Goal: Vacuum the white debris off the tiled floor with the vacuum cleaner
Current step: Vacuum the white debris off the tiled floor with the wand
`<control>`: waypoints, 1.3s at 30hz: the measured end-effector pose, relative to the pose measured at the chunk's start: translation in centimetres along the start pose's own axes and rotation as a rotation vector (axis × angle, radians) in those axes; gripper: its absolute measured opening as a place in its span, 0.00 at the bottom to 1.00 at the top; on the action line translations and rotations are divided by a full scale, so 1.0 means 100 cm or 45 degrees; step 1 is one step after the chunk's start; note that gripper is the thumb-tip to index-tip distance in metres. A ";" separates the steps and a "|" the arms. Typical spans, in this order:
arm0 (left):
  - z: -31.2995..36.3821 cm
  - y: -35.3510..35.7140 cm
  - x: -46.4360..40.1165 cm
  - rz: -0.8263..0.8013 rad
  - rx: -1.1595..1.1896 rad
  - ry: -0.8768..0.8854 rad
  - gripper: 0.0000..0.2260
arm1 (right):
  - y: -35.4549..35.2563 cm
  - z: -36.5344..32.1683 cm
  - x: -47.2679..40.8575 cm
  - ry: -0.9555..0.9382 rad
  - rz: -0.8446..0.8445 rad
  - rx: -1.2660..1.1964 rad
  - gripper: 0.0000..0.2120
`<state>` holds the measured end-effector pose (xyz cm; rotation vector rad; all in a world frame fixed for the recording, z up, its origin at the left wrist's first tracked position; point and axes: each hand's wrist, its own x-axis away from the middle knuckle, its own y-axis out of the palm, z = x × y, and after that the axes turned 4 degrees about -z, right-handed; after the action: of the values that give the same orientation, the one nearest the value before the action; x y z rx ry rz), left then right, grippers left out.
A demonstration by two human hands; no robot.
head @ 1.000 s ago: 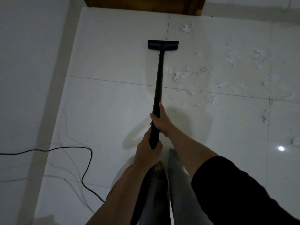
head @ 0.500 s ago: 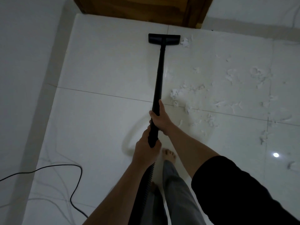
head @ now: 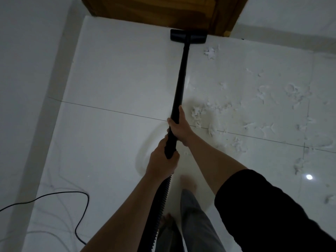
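A black vacuum wand runs away from me to a flat black floor head, which lies on the white tiled floor right at the foot of a wooden door. My right hand grips the wand higher up. My left hand grips its lower end, where the ribbed hose joins. White fluffy debris is scattered on the tiles to the right of the wand, with one clump just right of the floor head.
The wooden door closes the far edge. A white wall runs along the left. A black power cord loops on the floor at lower left. My bare feet and grey trouser legs are below the hands.
The floor head has been pushed forward past the tile seam up to the door. I have stepped forward with it, and the clump by the head now lies behind and to its right.
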<state>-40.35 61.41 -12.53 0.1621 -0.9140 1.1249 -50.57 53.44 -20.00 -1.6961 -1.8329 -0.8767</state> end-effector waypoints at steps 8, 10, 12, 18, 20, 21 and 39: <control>0.006 -0.008 -0.018 -0.030 -0.016 -0.007 0.26 | -0.003 -0.012 -0.014 -0.005 -0.008 0.012 0.38; 0.004 -0.009 -0.018 -0.035 -0.011 -0.020 0.26 | -0.001 -0.011 -0.015 -0.001 -0.002 0.024 0.38; 0.004 -0.009 -0.018 -0.034 -0.006 -0.031 0.26 | 0.000 -0.011 -0.015 0.004 0.002 0.042 0.38; 0.010 -0.008 -0.013 -0.010 0.007 -0.032 0.25 | -0.002 -0.015 -0.011 0.026 0.000 0.065 0.37; 0.011 -0.006 -0.008 -0.001 0.013 -0.021 0.24 | -0.002 -0.015 -0.007 0.032 -0.005 0.082 0.37; 0.010 -0.005 -0.006 0.005 0.018 -0.025 0.24 | -0.001 -0.014 -0.005 0.036 -0.004 0.090 0.37; -0.077 0.020 0.103 0.038 0.075 -0.069 0.22 | 0.042 0.082 0.085 0.056 -0.025 0.135 0.38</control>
<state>-36.55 73.76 -10.83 0.2288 -0.9340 1.1808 -46.70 65.31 -18.84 -1.5842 -1.8360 -0.8037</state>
